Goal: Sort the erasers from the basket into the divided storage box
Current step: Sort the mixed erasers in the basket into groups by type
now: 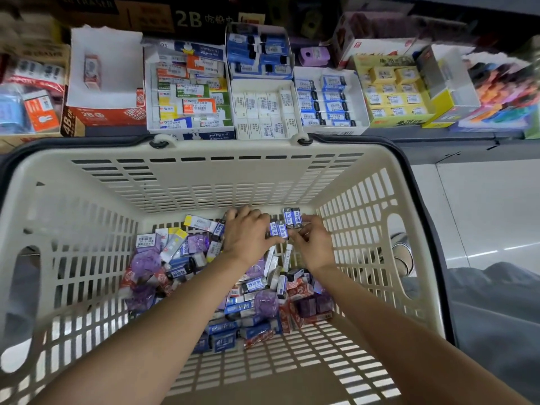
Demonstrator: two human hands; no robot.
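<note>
Both hands are down inside the cream plastic basket, above a heap of mixed erasers in blue, purple, red and yellow wrappers. My left hand grips two blue-and-white erasers at its fingertips. My right hand pinches two more blue-and-white erasers right beside them. The two pairs touch. Beyond the basket lies the white box of blue erasers, with rows of the same blue-wrapped kind.
A shelf behind the basket carries several open eraser boxes: a mixed orange-green box, white erasers, a yellow box, a nearly empty red 2B box. Grey floor and a shoe lie to the right.
</note>
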